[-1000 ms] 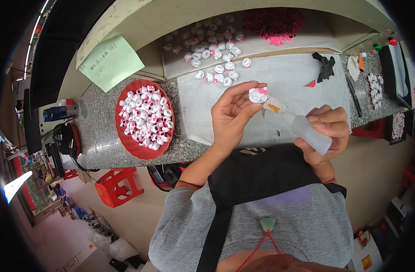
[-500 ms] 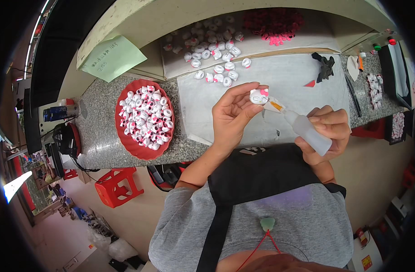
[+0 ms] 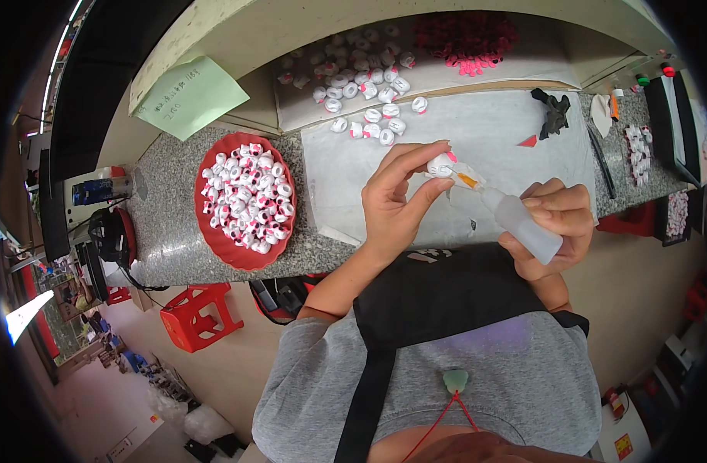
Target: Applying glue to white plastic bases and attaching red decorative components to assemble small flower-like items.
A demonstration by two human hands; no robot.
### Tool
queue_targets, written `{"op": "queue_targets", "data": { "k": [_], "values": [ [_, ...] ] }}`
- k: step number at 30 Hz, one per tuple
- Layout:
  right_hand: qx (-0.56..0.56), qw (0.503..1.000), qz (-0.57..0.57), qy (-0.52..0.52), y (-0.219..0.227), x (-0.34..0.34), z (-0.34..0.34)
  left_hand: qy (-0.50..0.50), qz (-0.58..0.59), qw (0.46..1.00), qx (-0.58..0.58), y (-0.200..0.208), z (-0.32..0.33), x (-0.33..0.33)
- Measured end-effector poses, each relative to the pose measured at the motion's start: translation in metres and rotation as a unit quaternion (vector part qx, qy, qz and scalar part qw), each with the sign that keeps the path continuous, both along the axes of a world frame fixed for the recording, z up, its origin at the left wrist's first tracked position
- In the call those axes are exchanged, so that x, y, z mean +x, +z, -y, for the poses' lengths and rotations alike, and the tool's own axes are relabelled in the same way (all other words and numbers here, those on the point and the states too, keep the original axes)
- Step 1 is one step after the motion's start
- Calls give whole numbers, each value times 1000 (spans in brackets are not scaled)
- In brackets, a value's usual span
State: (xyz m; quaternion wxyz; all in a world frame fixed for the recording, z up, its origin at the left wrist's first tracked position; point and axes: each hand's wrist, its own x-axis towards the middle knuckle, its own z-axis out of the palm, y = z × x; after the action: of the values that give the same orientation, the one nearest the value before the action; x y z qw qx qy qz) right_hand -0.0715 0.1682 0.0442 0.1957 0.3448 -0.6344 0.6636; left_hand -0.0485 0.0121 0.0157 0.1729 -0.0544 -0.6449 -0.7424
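Between the thumb and fingers of my left hand (image 3: 396, 202) is a small white figurine head (image 3: 440, 165) with a bit of pink on it. My right hand (image 3: 563, 224) grips a translucent squeeze bottle (image 3: 529, 229), tilted so that its narrow orange-tipped nozzle (image 3: 467, 180) points up and left at the head. The tip is at or very close to the head; whether they touch I cannot tell. Beyond my hands, several similar white pieces (image 3: 372, 116) lie loose on the white paper (image 3: 477, 123).
A red scalloped bowl (image 3: 201, 208) full of white-and-pink pieces stands on the left of the granite counter (image 3: 164, 174). Dark pink parts (image 3: 477, 62) are heaped on the shelf. Black crumpled material (image 3: 551, 112) and a red scrap (image 3: 528, 142) lie at right. A red stool (image 3: 203, 316) stands below.
The white head has turned in my left fingers, so less of its pink side shows. The bottle has shifted only slightly.
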Motion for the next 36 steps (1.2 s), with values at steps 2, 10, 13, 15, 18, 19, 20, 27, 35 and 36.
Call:
{"op": "queue_targets", "data": {
  "k": [2,10,13,15,18,19,20,27,35,36],
  "values": [
    [-1,1000,2,2,0,0,0,-1,1,1000,-14,0,0,0],
    [20,999,7,27,2,0,-2,-28,27,999,-26,0,3,1],
    [17,1000,14,18,2,0,-1,-30,33,999,-18,-1,4,1],
    [10,1000,9,21,1,-2,-1,-34,26,999,-30,-1,3,0],
    [-7,1000,17,19,-4,-8,-3,-32,44,998,-13,0,6,1],
    [-20,999,30,17,-5,-11,-4,-36,43,998,-11,0,8,1],
    [38,998,49,-18,-5,-14,-9,-8,48,998,29,-2,12,1],
    [60,919,383,67,-49,-84,-19,100,33,988,114,-12,47,-3],
    [443,869,14,-222,-105,-161,1,95,51,988,112,-13,40,2],
    [442,870,13,-219,-104,-162,2,96,49,988,110,-14,42,3]
  ]
}}
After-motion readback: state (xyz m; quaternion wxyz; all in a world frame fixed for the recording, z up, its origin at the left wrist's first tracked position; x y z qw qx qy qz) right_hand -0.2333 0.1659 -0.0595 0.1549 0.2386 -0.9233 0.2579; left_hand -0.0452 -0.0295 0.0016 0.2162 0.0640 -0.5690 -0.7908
